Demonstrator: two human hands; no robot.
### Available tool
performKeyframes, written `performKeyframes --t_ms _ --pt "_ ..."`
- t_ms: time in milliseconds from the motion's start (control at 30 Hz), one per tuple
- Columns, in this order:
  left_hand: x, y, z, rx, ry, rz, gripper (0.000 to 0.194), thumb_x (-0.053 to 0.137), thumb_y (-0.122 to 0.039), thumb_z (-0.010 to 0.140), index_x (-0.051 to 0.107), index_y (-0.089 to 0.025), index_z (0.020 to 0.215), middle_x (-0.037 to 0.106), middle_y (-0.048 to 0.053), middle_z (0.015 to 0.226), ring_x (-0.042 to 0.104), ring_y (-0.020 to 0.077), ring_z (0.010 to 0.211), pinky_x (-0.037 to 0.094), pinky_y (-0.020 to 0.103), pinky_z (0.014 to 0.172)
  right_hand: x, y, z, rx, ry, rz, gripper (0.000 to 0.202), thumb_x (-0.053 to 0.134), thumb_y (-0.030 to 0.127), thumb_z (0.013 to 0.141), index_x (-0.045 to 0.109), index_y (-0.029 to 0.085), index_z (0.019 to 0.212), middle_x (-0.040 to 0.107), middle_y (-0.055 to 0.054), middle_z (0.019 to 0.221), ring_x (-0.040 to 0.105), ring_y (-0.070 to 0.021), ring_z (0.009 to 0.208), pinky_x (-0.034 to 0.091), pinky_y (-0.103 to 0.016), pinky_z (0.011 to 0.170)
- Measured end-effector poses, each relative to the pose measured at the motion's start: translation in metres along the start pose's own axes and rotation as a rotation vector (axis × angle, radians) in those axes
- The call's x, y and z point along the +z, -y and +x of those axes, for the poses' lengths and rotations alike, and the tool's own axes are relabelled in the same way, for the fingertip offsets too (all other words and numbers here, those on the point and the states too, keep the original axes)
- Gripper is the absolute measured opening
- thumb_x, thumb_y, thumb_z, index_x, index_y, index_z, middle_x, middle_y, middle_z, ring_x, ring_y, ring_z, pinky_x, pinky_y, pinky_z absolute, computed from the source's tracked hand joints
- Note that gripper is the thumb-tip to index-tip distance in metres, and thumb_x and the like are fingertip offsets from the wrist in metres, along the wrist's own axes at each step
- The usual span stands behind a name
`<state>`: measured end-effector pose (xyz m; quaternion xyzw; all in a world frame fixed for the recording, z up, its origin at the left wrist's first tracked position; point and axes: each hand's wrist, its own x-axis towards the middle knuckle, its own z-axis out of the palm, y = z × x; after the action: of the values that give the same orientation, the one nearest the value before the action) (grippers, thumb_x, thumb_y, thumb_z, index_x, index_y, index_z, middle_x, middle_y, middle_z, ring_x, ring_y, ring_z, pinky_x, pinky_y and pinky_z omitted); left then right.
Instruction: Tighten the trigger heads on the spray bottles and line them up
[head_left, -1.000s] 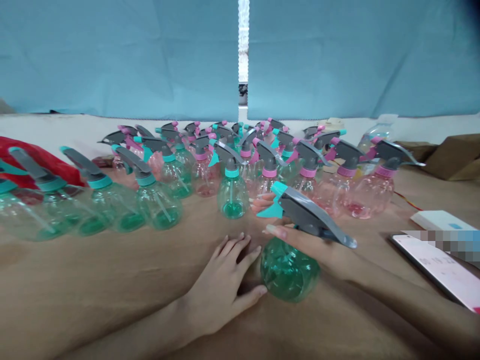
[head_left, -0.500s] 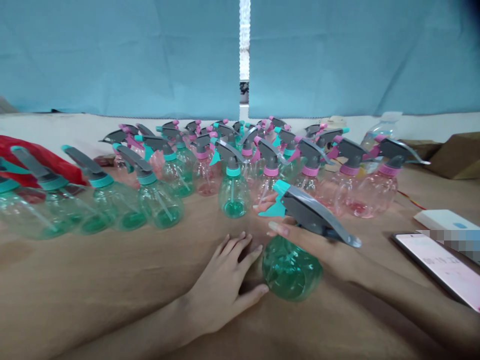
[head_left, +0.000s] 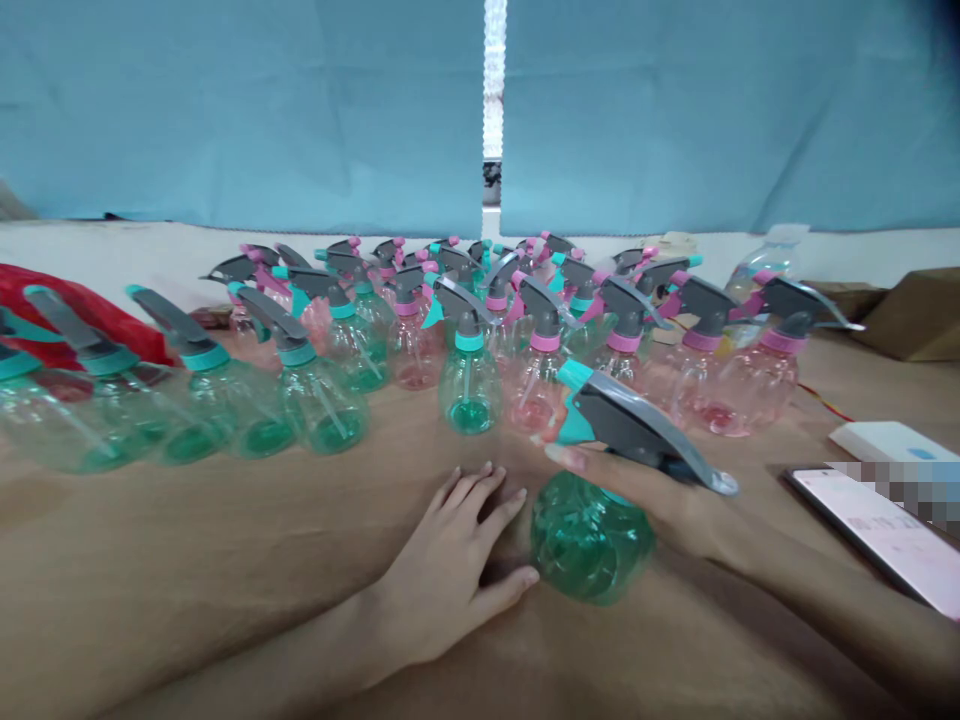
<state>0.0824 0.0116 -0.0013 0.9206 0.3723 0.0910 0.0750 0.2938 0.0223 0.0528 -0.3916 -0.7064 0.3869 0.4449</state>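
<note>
My right hand (head_left: 652, 495) is wrapped around the neck of a green spray bottle (head_left: 589, 540), just below its grey head and teal nozzle. The bottle leans slightly, its nozzle pointing to the far left; whether its base touches the table cannot be made out. To its left, my left hand (head_left: 461, 565) lies flat on the brown table (head_left: 247, 570) with the fingers spread and holds nothing. The left thumb tip is close to the bottle's side. A standing green spray bottle (head_left: 469, 390) is just beyond my fingertips.
Several green spray bottles (head_left: 326, 410) stand in a row at left. Pink ones (head_left: 757, 385) stand at right, with more mixed behind. A phone (head_left: 870, 530) and a white box (head_left: 892, 445) lie at right. A cardboard box (head_left: 926, 315) and red cloth (head_left: 82, 310) flank the rows.
My right hand and the green spray bottle have shifted slightly to the right. My left hand has stayed flat in the same place.
</note>
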Motion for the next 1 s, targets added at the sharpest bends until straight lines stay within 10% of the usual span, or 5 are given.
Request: performKeyframes --t_ms 1000 --pt "-0.001 -0.001 0.002 0.005 -0.008 0.013 0.058 0.049 -0.05 0.088 0.041 -0.014 0.134 0.037 0.015 0.14 0.029 0.0308 0.129 0.025 0.05 0.104 0.002 0.004 0.005 -0.009 -0.022 0.061 0.047 0.064 0.028 0.077 0.052 0.034 0.122 0.067 0.0 0.108 0.065 -0.0215 0.094 0.055 -0.034 0.079"
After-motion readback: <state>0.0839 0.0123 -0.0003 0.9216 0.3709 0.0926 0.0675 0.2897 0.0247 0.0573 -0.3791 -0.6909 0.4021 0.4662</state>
